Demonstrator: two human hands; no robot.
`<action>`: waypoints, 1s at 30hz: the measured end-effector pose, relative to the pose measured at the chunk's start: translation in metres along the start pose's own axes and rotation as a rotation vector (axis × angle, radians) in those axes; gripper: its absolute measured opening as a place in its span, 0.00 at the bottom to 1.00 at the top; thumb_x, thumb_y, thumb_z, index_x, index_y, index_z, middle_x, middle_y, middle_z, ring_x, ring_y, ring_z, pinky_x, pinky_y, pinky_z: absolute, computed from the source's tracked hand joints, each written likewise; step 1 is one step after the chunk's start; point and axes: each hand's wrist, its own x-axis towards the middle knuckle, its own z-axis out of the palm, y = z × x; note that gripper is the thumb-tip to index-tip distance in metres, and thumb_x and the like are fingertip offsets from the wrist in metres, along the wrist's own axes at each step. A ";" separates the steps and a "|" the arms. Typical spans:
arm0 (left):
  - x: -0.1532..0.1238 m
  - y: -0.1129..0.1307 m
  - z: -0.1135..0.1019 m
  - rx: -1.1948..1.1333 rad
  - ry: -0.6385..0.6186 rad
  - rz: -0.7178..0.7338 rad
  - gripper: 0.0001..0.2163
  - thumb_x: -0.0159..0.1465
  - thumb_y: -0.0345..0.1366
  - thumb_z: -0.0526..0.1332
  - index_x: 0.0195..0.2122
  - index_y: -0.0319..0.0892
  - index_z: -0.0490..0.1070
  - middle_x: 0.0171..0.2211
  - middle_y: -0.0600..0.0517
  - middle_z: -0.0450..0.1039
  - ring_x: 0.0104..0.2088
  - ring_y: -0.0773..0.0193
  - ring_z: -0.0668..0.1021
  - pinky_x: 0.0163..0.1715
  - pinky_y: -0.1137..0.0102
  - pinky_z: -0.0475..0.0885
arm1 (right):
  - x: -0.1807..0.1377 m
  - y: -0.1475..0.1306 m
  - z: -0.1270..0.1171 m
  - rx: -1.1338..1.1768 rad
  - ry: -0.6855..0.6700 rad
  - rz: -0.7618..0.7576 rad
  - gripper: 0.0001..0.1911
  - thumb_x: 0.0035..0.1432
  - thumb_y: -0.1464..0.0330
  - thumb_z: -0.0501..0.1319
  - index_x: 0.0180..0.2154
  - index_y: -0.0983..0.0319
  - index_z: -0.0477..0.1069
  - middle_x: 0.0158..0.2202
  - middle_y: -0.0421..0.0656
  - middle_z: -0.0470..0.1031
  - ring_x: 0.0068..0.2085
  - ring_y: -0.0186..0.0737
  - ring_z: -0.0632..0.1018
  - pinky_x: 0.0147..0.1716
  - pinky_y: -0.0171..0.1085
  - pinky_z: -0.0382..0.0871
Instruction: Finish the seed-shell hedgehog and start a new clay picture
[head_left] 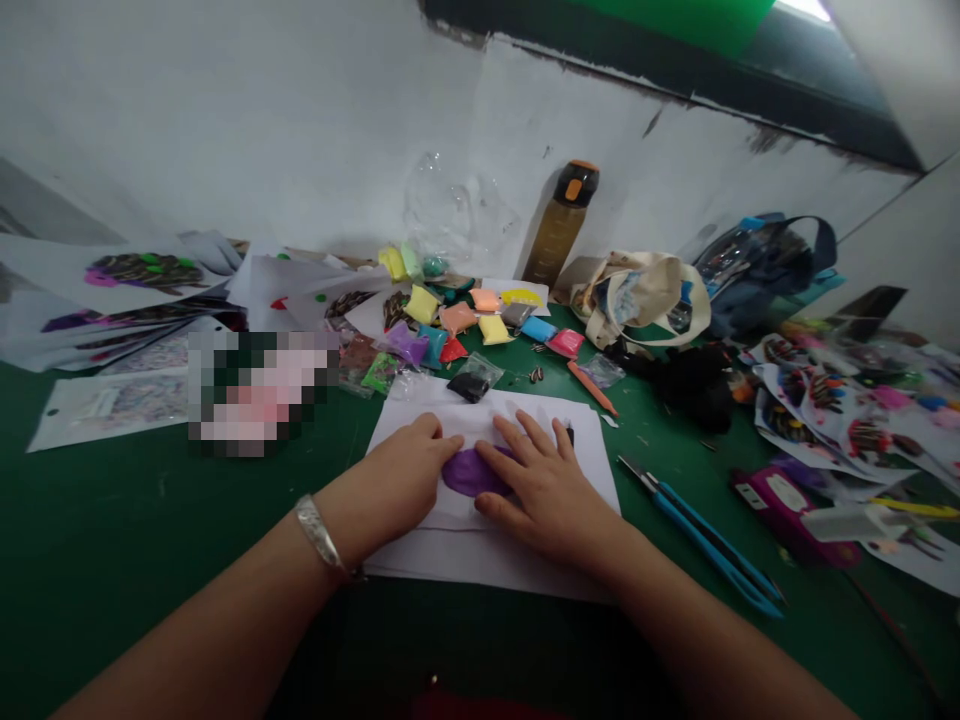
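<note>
A flat patch of purple clay (471,473) lies on a white sheet of paper (465,555) on the green table (135,520). My left hand (401,482), with a silver bracelet on the wrist, has its fingers curled and its fingertips pressed on the clay's left edge. My right hand (541,485) lies with fingers stretched out and spread, flat over the clay's right side and the paper.
Several small bags of coloured clay (457,325) lie behind the paper, with a black one (469,386) nearest. Blue-handled scissors (705,540) and an orange tool (592,388) lie to the right. A brown bottle (562,222), bags (645,295) and printed sheets (840,410) crowd the back and sides.
</note>
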 end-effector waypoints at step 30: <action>0.001 0.000 0.000 0.032 0.016 -0.005 0.24 0.62 0.22 0.47 0.58 0.44 0.65 0.44 0.46 0.65 0.38 0.62 0.73 0.41 0.69 0.68 | -0.033 0.021 -0.026 0.000 -0.130 -0.013 0.31 0.60 0.44 0.46 0.61 0.46 0.59 0.68 0.42 0.46 0.67 0.61 0.43 0.59 0.67 0.34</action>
